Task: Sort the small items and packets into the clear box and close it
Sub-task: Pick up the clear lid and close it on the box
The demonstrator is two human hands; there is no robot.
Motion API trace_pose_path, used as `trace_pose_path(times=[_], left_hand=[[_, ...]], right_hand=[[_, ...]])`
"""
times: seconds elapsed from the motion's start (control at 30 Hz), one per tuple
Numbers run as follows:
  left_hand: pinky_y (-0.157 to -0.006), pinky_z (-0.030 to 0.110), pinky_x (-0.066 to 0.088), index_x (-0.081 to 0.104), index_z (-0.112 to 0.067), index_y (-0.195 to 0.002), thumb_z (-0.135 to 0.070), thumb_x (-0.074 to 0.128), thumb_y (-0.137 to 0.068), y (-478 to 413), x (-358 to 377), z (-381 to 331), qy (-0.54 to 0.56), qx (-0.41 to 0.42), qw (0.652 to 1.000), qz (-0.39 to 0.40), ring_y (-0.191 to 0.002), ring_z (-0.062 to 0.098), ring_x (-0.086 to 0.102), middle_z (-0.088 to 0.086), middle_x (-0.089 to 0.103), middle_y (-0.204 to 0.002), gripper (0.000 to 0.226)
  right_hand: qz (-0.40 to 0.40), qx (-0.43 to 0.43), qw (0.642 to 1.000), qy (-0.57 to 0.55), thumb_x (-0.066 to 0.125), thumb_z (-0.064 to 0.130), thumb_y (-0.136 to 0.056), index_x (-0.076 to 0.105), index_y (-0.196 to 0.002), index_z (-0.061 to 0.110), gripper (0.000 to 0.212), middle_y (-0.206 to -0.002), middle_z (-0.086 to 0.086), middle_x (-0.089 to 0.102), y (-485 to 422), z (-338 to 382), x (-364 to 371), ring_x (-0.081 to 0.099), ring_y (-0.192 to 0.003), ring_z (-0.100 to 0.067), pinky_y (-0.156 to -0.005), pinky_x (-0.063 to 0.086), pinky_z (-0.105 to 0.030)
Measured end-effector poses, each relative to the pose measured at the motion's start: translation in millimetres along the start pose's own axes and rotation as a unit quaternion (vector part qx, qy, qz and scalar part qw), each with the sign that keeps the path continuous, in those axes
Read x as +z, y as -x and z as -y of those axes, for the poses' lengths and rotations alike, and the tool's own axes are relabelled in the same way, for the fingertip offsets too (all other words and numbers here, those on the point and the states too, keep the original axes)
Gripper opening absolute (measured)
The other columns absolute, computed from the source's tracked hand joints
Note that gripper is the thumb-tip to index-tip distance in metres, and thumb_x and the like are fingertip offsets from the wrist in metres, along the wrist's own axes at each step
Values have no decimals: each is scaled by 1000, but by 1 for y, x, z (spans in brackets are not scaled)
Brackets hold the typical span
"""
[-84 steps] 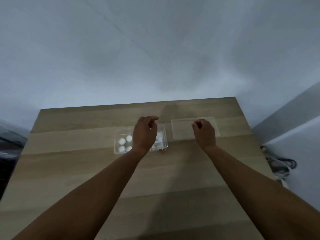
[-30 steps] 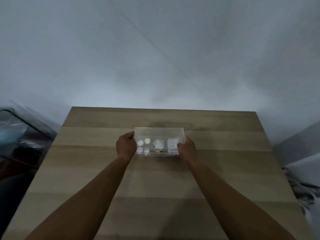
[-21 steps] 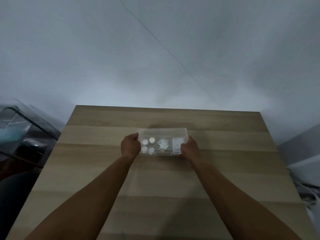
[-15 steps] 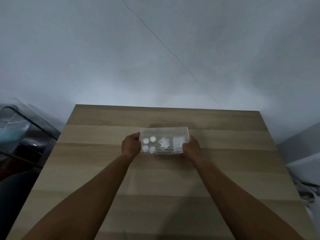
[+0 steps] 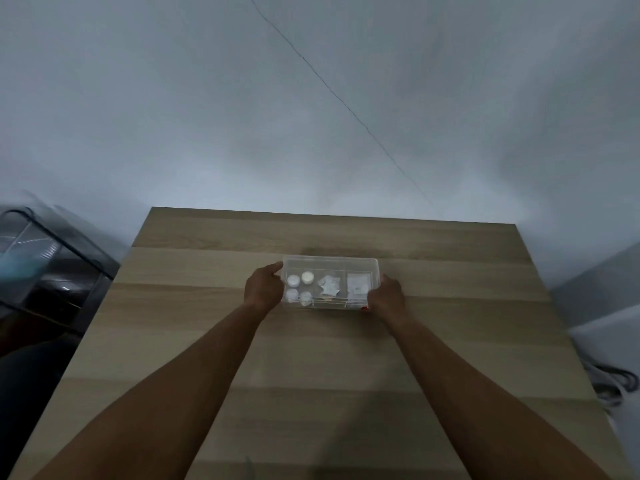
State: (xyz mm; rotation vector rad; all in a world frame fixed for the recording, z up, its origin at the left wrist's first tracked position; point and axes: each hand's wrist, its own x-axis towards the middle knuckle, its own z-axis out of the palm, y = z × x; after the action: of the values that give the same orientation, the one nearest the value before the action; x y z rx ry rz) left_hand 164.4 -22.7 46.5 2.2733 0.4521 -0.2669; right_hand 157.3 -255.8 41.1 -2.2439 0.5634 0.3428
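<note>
Left hand (image 5: 263, 289) and right hand (image 5: 387, 296) closed on opposite short ends of the clear box (image 5: 330, 263). Box near table (image 5: 450, 341) centre, lid on; four white round items (image 5: 299, 288) in its left compartment, packets (image 5: 358, 285) rightward.

The clear box (image 5: 330, 263) looks like transparent plastic, smooth with a faint sheen, its white contents showing through. It rests on a surface (image 5: 311, 358) of pale wood-grain boards with a matt finish. The wall (image 5: 311, 116) behind is plain, matt and grey-white; at far left stands a glossy, see-through dark-framed container (image 5: 45, 271).
</note>
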Motion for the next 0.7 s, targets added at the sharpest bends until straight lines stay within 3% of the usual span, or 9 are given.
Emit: trace_pose_path(times=[0.4, 0.53, 0.7], left_hand=[[-93, 37, 52, 53, -18, -138, -3, 60, -81, 2, -1, 1, 31, -4, 999, 38, -104, 28, 67, 14, 73, -111, 59], [-99, 45, 51, 50, -18, -140, -3, 62, -82, 3, 0, 5, 46, -6, 998, 39, -108, 30, 65, 15, 70, -117, 61], [-97, 41, 52, 51, -18, -139, -1, 61, -82, 3, 2, 7, 40, -5, 999, 28, -109, 30, 64, 15, 68, -120, 60]], right_hand=[[11, -25, 1000, 2, 50, 3, -83, 47, -136, 5, 53, -136, -21, 53, 7, -5, 3, 52, -124, -36, -107, 41, -46], [2, -24, 1000, 17, 49, 4, -85, 35, -145, 5, 61, -147, -19, 42, 9, -7, 5, 42, -133, -36, -113, 34, -43], [8, -13, 1000, 19, 47, 2, -87, 28, -149, 7, 65, -150, -21, 36, 6, -9, 8, 36, -136, -38, -116, 30, -43]])
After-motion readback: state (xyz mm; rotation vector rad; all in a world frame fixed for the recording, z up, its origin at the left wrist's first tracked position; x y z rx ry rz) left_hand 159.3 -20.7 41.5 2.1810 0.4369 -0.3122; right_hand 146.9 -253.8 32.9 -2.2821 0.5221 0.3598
